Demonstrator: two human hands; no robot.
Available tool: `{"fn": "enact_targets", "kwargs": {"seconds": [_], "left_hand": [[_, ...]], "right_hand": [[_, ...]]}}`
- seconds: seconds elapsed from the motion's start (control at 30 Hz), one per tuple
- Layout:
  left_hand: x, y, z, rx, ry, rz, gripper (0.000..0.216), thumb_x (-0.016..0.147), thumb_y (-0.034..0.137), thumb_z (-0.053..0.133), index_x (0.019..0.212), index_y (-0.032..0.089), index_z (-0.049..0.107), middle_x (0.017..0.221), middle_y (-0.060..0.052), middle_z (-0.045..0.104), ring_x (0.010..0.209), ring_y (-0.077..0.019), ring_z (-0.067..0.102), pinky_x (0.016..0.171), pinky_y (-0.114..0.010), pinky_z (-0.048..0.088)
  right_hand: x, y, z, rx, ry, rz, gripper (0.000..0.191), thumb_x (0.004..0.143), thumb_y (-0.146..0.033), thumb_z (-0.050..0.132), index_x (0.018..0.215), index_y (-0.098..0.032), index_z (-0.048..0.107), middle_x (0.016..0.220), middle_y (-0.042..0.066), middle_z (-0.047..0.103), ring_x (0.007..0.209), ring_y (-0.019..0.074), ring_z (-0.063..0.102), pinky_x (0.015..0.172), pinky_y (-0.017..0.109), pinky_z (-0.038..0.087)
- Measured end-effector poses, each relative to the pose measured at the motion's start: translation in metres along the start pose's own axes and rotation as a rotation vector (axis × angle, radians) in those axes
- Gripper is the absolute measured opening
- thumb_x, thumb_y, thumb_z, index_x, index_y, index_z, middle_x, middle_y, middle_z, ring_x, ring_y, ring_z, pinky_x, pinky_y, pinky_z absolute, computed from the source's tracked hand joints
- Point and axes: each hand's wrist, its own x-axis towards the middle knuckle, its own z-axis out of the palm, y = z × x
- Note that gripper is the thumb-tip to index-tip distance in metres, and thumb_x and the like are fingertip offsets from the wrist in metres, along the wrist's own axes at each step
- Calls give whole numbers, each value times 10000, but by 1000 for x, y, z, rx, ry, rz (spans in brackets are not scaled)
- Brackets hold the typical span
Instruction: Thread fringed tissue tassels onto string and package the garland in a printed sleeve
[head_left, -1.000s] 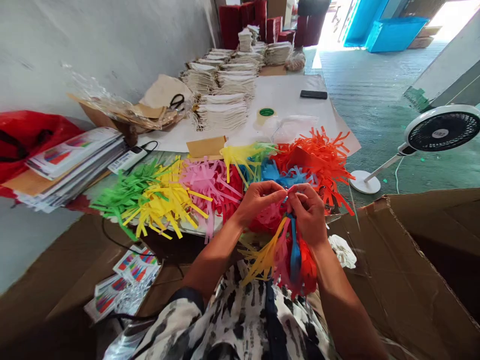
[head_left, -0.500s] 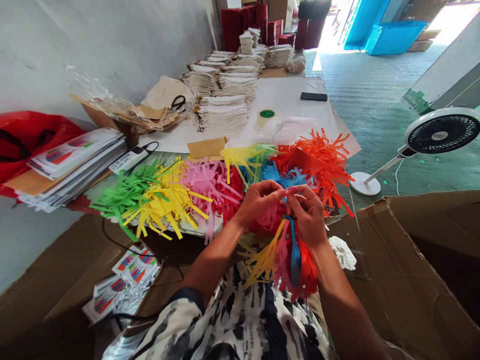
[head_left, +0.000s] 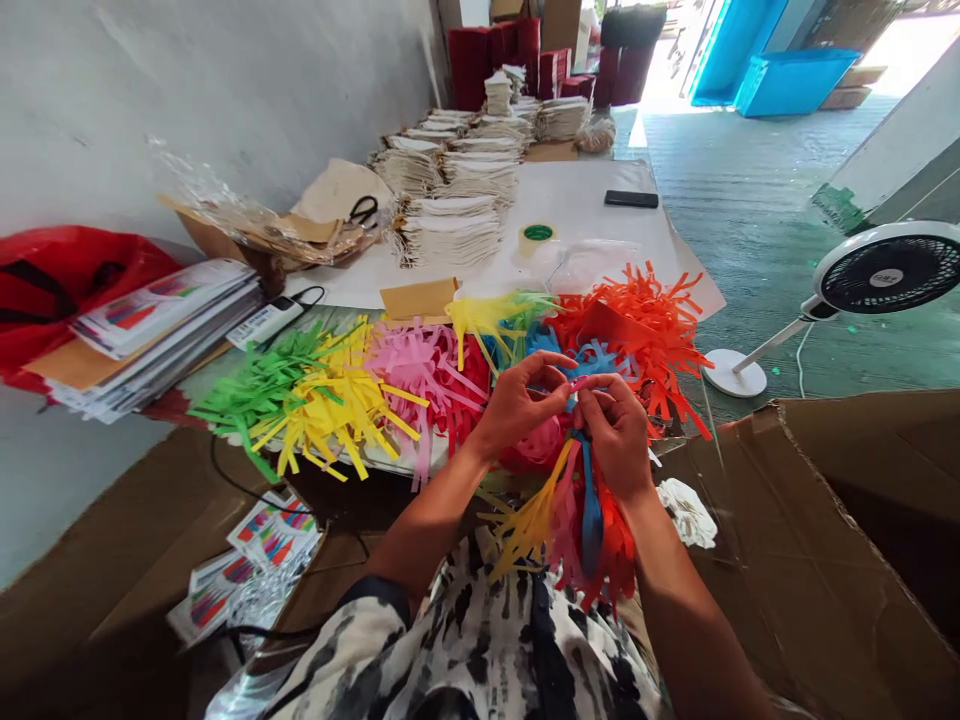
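My right hand (head_left: 611, 430) is clamped by the fingertips on the gathered top of a paper tassel bundle (head_left: 568, 515), its yellow, pink, blue and red strips hanging towards 6 o'clock. My left hand (head_left: 525, 405) comes to the same small pink tip (head_left: 579, 384); whether its thumb and finger pinch it, I cannot tell. Counting round from my hands, a blue bin (head_left: 795, 85) sits on the floor at 1 o'clock, its contents hidden from me. A red bag (head_left: 90, 280) slumps at 9 o'clock, its inside also out of sight, with printed sheets (head_left: 172, 325) stacked just beside it. At 8 o'clock, printed cards (head_left: 266, 530) lie with crinkled clear plastic (head_left: 259, 600); I cannot tell whether a box holds them.
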Motion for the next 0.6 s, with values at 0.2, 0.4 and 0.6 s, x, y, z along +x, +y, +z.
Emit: {"fn": "enact_targets", "kwargs": {"seconds": [0.2, 0.4, 0.6], "left_hand": [[4, -2, 5, 265, 148, 133, 293, 864, 175, 724, 1118, 237, 591, 892, 53, 662, 638, -56, 663, 570, -154, 487], [4, 0, 7, 210, 151, 119, 245, 883, 229, 719, 1007, 233, 508, 895, 63, 630, 610, -55, 677, 535, -150, 480], [2, 1, 7, 140, 119, 77, 281, 913, 334, 724, 978, 229, 472, 914, 45, 628, 629, -59, 671, 562, -161, 507]], "right_hand": [[-5, -10, 3, 8, 67, -133, 256, 1021, -381, 682, 1182, -266, 521, 650, -82, 623, 549, 107, 529, 526, 237, 378], [-9, -16, 5, 14, -7, -158, 239, 1043, -359, 647, 1200, -267, 493, 648, -90, 609, 536, 103, 527, 515, 237, 371], [-7, -16, 6, 22, -26, -104, 260, 1029, -382, 658, 1190, -263, 493, 640, -98, 592, 527, 96, 499, 513, 237, 351]]}}
